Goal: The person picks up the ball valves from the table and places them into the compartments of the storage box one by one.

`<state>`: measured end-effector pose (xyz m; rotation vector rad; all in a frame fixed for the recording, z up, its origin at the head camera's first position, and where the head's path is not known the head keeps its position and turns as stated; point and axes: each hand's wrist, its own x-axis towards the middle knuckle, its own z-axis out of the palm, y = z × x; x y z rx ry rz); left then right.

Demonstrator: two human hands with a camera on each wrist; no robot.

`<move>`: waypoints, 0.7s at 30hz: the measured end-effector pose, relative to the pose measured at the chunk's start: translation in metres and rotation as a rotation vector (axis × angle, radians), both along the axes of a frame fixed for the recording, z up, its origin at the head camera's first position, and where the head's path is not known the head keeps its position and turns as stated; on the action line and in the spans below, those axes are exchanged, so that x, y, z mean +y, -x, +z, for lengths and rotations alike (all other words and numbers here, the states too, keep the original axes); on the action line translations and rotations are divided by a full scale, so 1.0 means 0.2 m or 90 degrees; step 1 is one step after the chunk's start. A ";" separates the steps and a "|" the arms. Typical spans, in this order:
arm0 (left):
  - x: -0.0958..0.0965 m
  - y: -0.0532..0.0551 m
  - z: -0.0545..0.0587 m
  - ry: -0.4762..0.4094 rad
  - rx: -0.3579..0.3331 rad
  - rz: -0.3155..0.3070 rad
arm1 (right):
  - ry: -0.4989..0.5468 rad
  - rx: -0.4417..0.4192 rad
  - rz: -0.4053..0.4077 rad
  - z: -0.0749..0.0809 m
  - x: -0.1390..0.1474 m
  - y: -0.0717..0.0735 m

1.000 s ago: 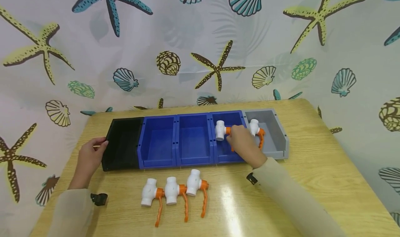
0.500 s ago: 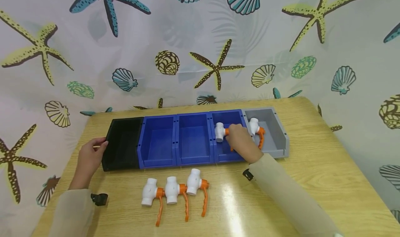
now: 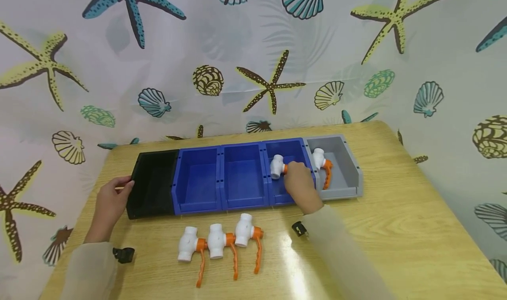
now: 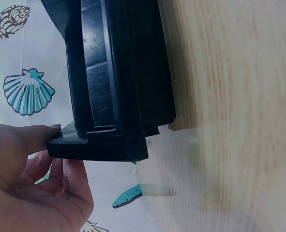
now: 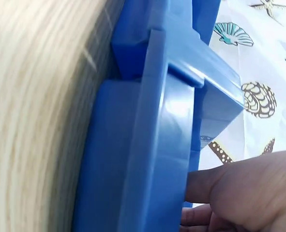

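My left hand (image 3: 111, 203) pinches the left rim of the black bin (image 3: 152, 212) between thumb and fingers; the left wrist view shows the thumb on top of the rim (image 4: 99, 147) and fingers below. My right hand (image 3: 301, 183) reaches down into the rightmost blue bin (image 3: 287, 147) and holds a white ball valve (image 3: 277, 167) by its orange handle, mostly hidden behind the fingers. In the right wrist view, the blue bin's front wall (image 5: 152, 145) covers the fingertips and the valve.
Another ball valve (image 3: 318, 158) lies in the grey bin (image 3: 344, 170) at the row's right end. Two more blue bins (image 3: 200, 207) stand beside the black one. Three ball valves with orange handles (image 3: 215, 243) lie on the wooden table (image 3: 158, 269) in front.
My right hand has lowered slightly with the ball valve inside the rightmost blue bin, and its forearm has swung left. My left hand stays on the black bin; the head view shifts slightly.
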<state>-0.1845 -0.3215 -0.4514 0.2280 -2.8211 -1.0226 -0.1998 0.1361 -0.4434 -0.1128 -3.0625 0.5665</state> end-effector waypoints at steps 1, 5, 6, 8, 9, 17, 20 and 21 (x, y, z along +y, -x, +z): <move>0.00 0.00 0.00 0.001 0.001 -0.001 | 0.007 0.001 -0.009 -0.01 0.00 0.00; 0.00 0.00 0.00 -0.004 -0.001 -0.004 | 0.033 -0.023 -0.035 -0.01 -0.01 0.00; 0.00 0.00 0.00 -0.003 0.001 -0.005 | 0.044 -0.038 -0.039 -0.01 0.00 -0.01; -0.01 0.00 -0.01 -0.001 0.006 -0.009 | 0.062 -0.067 -0.043 -0.01 0.00 -0.01; -0.01 0.00 0.00 0.001 0.010 -0.012 | 0.069 -0.074 -0.040 -0.02 0.01 -0.02; 0.00 0.00 0.00 0.000 0.011 -0.014 | 0.148 0.004 0.021 -0.04 0.04 -0.11; -0.01 0.00 -0.01 -0.002 0.005 -0.009 | 0.188 0.045 0.001 -0.05 0.04 -0.14; -0.01 0.00 -0.01 -0.003 0.004 -0.007 | 0.196 0.058 -0.006 -0.05 0.03 -0.15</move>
